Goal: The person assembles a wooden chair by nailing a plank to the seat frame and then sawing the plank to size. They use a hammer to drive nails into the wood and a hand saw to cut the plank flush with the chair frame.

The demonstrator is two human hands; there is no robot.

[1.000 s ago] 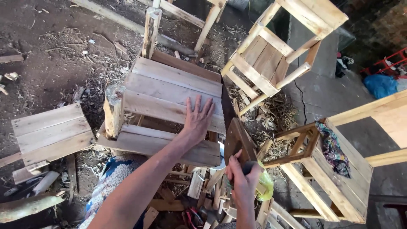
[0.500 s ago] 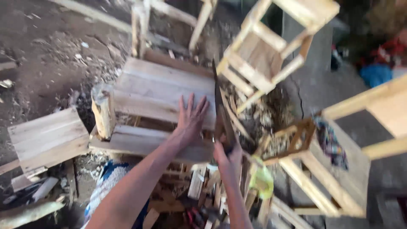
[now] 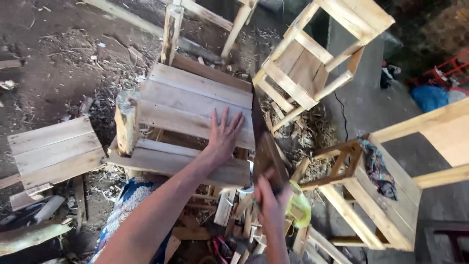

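While left hand (image 3: 224, 134) presses flat, fingers spread, steadying the pale slatted wooden crate (image 3: 195, 105), right hand (image 3: 268, 195) grips a dark-bladed handsaw (image 3: 264, 142) along the crate's right edge.

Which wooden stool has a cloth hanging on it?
The stool on the right, lying tipped by the grey floor. A patterned cloth drapes over its frame; the other stools are bare.
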